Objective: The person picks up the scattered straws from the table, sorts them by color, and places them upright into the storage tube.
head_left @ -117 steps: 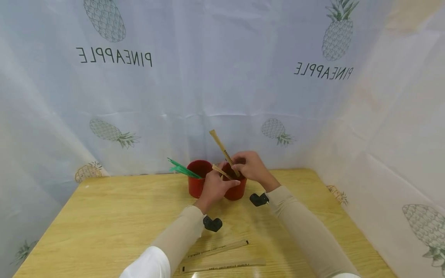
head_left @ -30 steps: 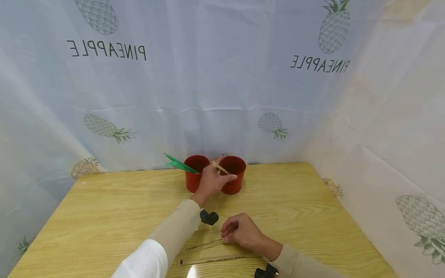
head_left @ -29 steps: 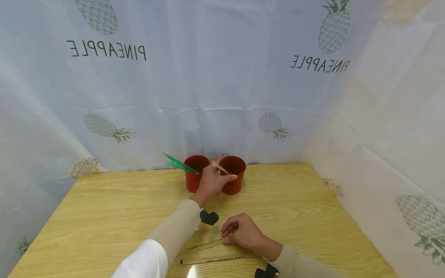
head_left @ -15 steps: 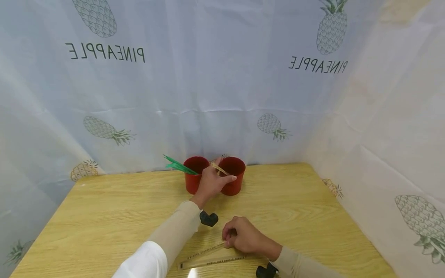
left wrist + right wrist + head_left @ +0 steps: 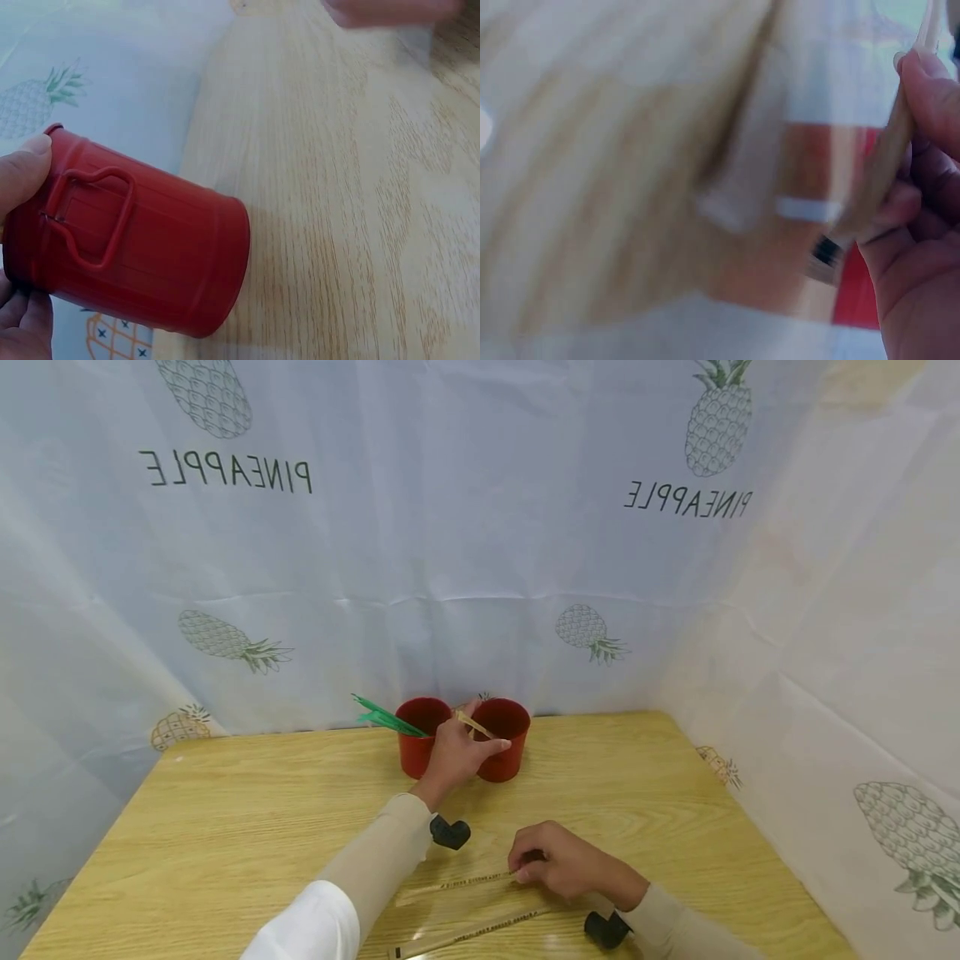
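Observation:
Two red metal buckets stand side by side at the back of the table. My left hand grips the right bucket at its rim, thumb on one side and fingers on the other; its wire handle shows in the left wrist view. A slim tan stick packet leans out of that bucket. Thin green strips poke out of the left bucket. Nearer the front, my right hand pinches the end of another tan stick packet with printed letters. A further loose packet lies in front of it.
The wooden table runs back to a white curtain printed with pineapples, which also borders the right side. Black wrist cameras stick out below both hands.
My right hand has come from the right bucket to the table's front, taken hold of a stick packet and shifted it right. The loose packet has turned slightly. My left hand stays at the bucket.

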A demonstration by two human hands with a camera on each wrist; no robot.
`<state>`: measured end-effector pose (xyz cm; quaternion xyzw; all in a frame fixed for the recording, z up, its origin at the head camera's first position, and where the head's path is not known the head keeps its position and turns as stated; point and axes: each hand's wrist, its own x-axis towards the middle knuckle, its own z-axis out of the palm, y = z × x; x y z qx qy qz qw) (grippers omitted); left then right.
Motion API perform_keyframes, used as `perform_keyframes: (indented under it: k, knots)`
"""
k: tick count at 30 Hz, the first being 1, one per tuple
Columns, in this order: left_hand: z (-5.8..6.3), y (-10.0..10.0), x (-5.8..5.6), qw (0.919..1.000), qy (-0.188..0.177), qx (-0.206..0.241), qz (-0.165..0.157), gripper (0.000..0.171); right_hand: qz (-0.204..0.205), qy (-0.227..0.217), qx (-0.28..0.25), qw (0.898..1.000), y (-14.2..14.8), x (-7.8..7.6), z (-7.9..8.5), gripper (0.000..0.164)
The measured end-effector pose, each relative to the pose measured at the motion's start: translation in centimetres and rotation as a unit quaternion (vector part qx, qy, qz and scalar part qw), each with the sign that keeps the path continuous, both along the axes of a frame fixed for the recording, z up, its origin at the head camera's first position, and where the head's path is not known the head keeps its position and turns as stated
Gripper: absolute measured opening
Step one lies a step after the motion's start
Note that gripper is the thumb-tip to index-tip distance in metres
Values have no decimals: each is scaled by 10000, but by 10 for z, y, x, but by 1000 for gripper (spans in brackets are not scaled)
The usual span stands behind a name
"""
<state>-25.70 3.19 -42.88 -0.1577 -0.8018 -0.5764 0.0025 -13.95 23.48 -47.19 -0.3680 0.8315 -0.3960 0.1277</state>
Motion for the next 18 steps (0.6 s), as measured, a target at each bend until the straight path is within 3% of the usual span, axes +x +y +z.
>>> perform_keyframes:
  k: [8, 18]
  knots:
    - [-1, 1, -1, 10000, 69, -11, -60, 77, -19, 395, -791, 9961, 21, 2, 11, 6]
    - [-2, 1, -4, 9996, 246, -159, 19, 79, -185, 666, -1773, 9817, 18, -5, 34, 9]
